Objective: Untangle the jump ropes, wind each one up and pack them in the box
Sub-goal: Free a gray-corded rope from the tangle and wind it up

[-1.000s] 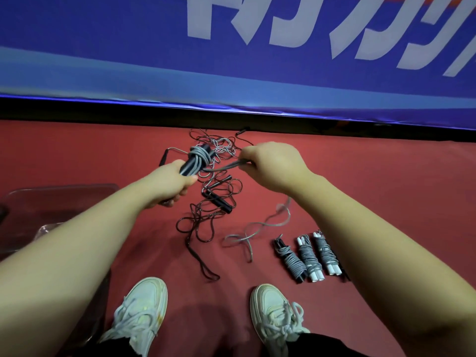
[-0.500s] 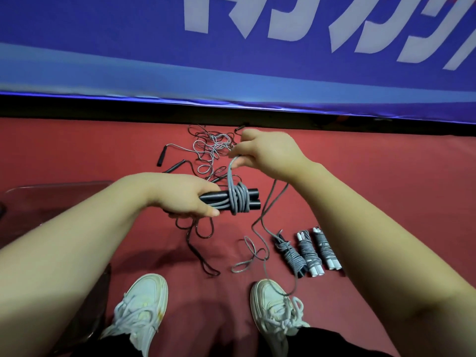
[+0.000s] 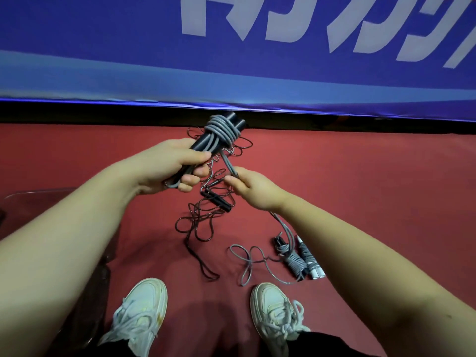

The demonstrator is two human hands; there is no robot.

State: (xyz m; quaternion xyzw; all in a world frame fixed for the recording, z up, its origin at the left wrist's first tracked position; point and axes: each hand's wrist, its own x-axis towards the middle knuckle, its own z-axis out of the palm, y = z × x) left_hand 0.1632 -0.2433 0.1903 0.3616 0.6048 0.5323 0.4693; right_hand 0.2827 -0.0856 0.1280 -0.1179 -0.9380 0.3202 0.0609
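My left hand [image 3: 168, 166] grips the two black handles of a grey jump rope [image 3: 221, 131], held tilted up and away, with several grey turns wound round them near the top. My right hand [image 3: 251, 190] pinches the rope's free strand just below the winding; the rest trails under my wrist to loose grey loops [image 3: 251, 261] on the floor. A tangle of thin dark ropes [image 3: 203, 215] with black handles [image 3: 215, 200] lies on the red floor beneath my hands. Wound rope bundles [image 3: 302, 261] lie side by side at the right.
A clear plastic box [image 3: 31, 204] stands at the left, partly hidden by my left arm. My two white sneakers [image 3: 140, 315] are at the bottom. A blue banner [image 3: 231, 60] closes off the far side of the red floor.
My left hand has swung the handles from lying sideways to pointing up and away. My right hand has dropped from above the winding to below it, drawing the strand down.
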